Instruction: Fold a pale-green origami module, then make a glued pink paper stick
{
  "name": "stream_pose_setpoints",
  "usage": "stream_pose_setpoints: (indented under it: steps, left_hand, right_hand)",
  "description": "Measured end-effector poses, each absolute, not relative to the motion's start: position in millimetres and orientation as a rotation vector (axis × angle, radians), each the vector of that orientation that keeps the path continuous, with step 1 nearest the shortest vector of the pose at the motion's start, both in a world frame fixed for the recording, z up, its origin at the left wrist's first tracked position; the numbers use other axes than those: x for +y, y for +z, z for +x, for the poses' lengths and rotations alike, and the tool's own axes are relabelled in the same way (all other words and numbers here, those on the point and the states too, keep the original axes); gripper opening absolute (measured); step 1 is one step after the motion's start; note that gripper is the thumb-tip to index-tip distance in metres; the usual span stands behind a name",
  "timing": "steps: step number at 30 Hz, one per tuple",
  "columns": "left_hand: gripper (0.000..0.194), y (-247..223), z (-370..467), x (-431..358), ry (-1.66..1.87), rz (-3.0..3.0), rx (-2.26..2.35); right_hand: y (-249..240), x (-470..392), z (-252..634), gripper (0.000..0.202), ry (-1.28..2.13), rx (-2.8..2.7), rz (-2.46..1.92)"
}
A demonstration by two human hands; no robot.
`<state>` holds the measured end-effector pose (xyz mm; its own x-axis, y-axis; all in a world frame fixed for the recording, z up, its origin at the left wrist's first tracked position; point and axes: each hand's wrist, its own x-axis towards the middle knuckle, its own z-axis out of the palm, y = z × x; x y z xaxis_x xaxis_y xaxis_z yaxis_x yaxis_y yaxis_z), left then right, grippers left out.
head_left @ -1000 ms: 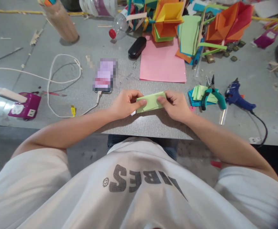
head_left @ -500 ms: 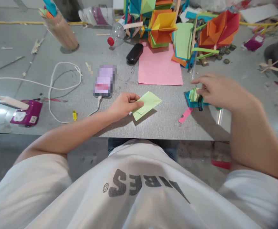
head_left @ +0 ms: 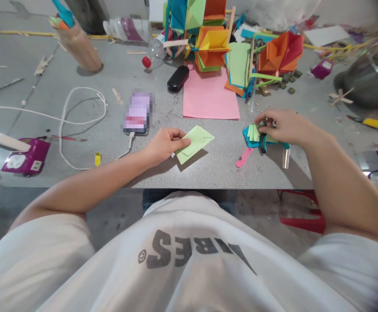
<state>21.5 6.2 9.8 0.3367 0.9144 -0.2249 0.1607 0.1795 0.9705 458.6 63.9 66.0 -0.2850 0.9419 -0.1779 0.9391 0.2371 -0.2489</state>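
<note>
Between the thumb and fingers of my left hand is a folded light green paper, tilted just above the table. My right hand is bent over a small green folded paper piece, thumb and forefinger at its right edge. Whether the fingers grip it is hard to tell. Under that piece lie blue folded papers, with a dark clip-like object beside them. A pink stick rests just below. Pink paper sheets lie flat beyond both hands.
A phone with a white cable lies left, near a purple power adapter. At the back are a black case, a bottle, colourful paper folds and a wooden cup. A metal pot stands right.
The view has shifted slightly to the right. My right hand has come down onto the small green piece, its fingers closer together. My left hand still holds the green paper.
</note>
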Motion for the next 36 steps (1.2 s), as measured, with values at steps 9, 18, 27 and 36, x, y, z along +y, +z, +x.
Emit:
stream_pose_setpoints:
  steps: [9,18,27,36]
  left_hand:
    - [0.03,16,24,4,0.728,1.281,1.127]
    - [0.029,12,24,4,0.729,1.304,1.143]
    - [0.029,18,24,5,0.65,1.38,1.174]
    - [0.009,73,105,46,0.824,1.381,0.962]
  right_hand:
    - [64,25,452,0.056,0.101,-2.648,-1.788]
    - [29,12,443,0.01,-0.336,-2.416,-1.901]
    - [19,-4,439,0.01,-0.233,-1.804,-2.071]
    - [10,-21,438,0.012,-0.128,-1.715,-1.913]
